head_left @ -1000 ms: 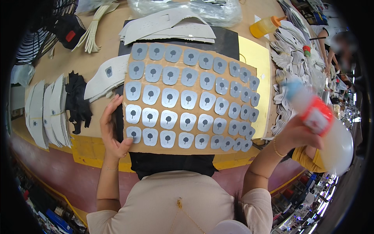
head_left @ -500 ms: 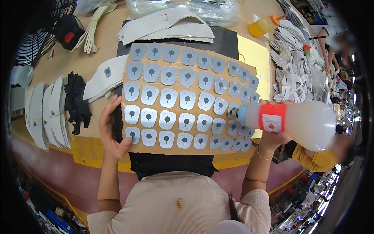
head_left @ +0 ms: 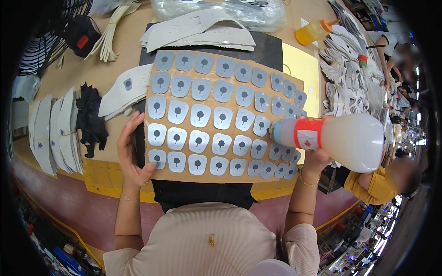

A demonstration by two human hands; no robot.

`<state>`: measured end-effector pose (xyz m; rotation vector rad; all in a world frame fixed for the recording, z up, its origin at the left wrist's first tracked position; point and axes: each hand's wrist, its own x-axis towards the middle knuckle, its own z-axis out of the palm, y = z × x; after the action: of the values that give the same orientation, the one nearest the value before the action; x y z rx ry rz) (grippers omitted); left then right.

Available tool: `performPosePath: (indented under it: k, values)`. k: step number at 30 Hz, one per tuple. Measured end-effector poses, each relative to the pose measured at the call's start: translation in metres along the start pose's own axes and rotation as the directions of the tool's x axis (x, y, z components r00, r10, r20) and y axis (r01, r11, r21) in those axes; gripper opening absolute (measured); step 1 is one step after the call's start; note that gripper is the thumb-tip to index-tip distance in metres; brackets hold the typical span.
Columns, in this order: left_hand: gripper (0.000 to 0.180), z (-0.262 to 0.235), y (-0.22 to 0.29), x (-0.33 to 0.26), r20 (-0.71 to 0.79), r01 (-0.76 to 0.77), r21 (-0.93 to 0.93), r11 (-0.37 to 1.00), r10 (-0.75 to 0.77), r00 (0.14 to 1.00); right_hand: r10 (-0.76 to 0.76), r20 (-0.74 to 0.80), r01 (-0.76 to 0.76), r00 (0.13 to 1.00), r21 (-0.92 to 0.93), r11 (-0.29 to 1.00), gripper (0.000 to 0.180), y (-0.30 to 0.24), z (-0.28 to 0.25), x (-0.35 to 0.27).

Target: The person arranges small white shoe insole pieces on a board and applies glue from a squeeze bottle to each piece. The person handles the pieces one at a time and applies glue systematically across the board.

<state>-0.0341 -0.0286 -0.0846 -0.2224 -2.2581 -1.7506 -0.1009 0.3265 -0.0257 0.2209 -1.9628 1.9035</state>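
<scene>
A brown cardboard sheet [head_left: 221, 179] lies before me, bearing rows of silver-grey patches [head_left: 198, 141], each with a dark tree shape. My left hand [head_left: 133, 158] holds its lower left edge, thumb over the corner patch and fingers along the side. In my right hand [head_left: 318, 158] is a squeeze bottle [head_left: 354, 140] of whitish liquid with a red band, tipped nearly sideways. Its light-blue nozzle end points left, over the patches on the right part of the sheet. The bottle hides some patches and most of my right fingers.
White cut pieces [head_left: 202, 34] rest on a black board [head_left: 269, 50] behind the sheet. A yellow sheet [head_left: 299, 64] and a yellow bottle [head_left: 313, 32] are at the right. Bundled pieces [head_left: 343, 69] lie beyond. A black fan [head_left: 60, 37] stands far left. Other people work at the right.
My right hand has moved the bottle a little left and down, so its nozzle is farther in over the patches. My left hand and the cardboard sheet have barely shifted.
</scene>
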Motion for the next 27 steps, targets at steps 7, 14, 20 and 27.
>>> performPosePath:
  k: [7,14,20,27]
  values:
    - [0.081,0.001,-0.001,0.0,-0.018,0.0,-0.014,1.0,0.0,1.0,-0.053,0.096,0.022,0.994,0.295,0.955,0.092,-0.013,-0.01,0.003]
    - [0.081,0.0,-0.001,-0.001,-0.013,-0.001,-0.012,1.0,0.001,1.0,-0.023,0.379,-0.265,0.925,0.688,0.675,0.081,-0.071,-0.025,0.034]
    - [0.081,0.002,-0.001,0.003,-0.006,-0.006,-0.024,1.0,0.006,1.0,0.074,0.048,-0.086,0.996,0.726,0.682,0.083,-0.055,-0.018,0.017]
    - [0.079,-0.001,-0.002,-0.001,-0.011,-0.011,-0.017,1.0,0.011,1.0,0.046,0.122,-0.06,0.991,0.107,0.992,0.088,-0.007,0.002,-0.016]
